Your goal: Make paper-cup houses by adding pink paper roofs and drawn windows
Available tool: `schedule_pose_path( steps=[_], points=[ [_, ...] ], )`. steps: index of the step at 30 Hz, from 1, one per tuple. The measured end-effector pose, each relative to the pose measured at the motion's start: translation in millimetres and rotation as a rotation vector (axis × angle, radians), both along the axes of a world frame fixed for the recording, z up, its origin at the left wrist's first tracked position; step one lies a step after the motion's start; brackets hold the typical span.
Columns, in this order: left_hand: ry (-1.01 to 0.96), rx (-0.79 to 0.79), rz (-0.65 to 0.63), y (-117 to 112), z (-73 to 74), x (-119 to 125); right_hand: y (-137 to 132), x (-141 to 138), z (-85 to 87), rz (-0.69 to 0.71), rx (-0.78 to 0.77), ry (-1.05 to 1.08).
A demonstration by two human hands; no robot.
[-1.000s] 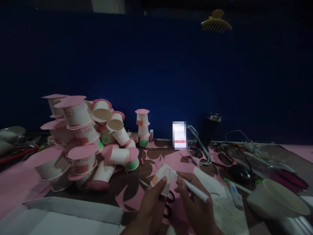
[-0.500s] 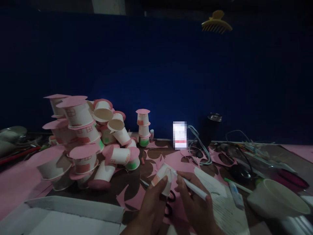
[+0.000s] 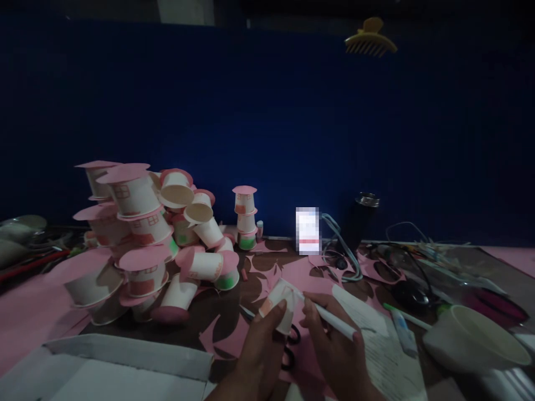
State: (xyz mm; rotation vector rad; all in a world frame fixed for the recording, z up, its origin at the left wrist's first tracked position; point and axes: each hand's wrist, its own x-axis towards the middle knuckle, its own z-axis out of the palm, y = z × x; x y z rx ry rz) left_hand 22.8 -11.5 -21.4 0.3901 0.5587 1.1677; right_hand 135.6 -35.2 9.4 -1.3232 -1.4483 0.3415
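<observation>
My left hand (image 3: 263, 342) is closed round a white paper cup (image 3: 288, 317) that is tilted and bears an orange-red patch. A white marker pen (image 3: 334, 320) is gripped in my right hand (image 3: 334, 351), its tip against or very near the cup's side. Beneath the hands lie a pair of scissors (image 3: 288, 359) with black handles, partly hidden, and cut pink paper (image 3: 307, 348). To the left, several paper cups with pink paper roofs (image 3: 137, 192) are piled up, some with drawn windows and doors.
A small cup stack (image 3: 245, 214) stands by the blue partition (image 3: 267, 122). A lit phone (image 3: 307, 248), cable (image 3: 351, 262) and dark bottle (image 3: 361, 223) sit at the back. Printed paper (image 3: 376, 345), a glue tube (image 3: 403, 328) and a larger cup (image 3: 472, 340) are right; a white box (image 3: 125, 356) is front left.
</observation>
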Motion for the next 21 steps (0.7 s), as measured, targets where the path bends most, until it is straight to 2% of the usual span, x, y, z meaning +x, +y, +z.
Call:
schedule_pose_path(
  steps=[4, 9, 15, 21],
  points=[
    [0.002, -0.031, 0.024, -0.4, 1.0, -0.2, 1.1, 0.1, -4.3, -0.046, 0.015, -0.034],
    [0.061, -0.103, -0.018, -1.9, 6.0, -1.3, 2.4, 3.0, -7.4, 0.001, 0.033, -0.081],
    [0.01, -0.014, 0.006, -2.5, 6.8, -0.9, 2.1, 2.7, -6.9, 0.015, 0.017, -0.045],
    [-0.024, 0.032, 0.015, -2.1, 5.1, -0.6, 1.5, 5.5, -9.4, 0.093, 0.015, -0.044]
  ],
)
